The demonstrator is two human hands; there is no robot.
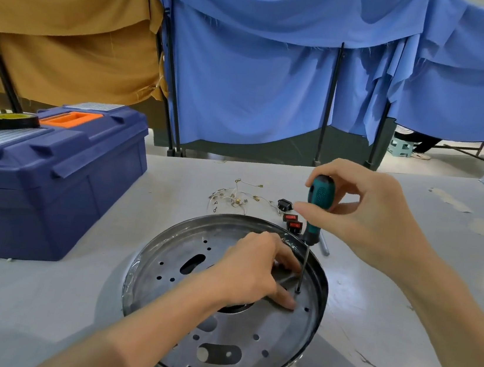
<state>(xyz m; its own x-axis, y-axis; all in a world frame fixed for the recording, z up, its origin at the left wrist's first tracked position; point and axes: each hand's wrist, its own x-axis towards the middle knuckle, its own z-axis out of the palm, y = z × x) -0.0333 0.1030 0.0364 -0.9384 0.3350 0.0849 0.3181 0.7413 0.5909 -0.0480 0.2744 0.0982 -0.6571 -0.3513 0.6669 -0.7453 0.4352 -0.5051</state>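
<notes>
- Your right hand (363, 211) grips the screwdriver (316, 211) upright, tip in the round metal pan (244, 347).
- Your left hand (251, 269) presses flat beside the tip.
- Switches (291, 222), wires (232, 197) lie behind; toolbox (49, 188) sits left.

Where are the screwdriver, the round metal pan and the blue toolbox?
screwdriver (321, 193): head view, on its teal handle, between the fingers.
round metal pan (286, 327): head view, on bare floor between the holes.
blue toolbox (47, 204): head view, on its front wall.
</notes>
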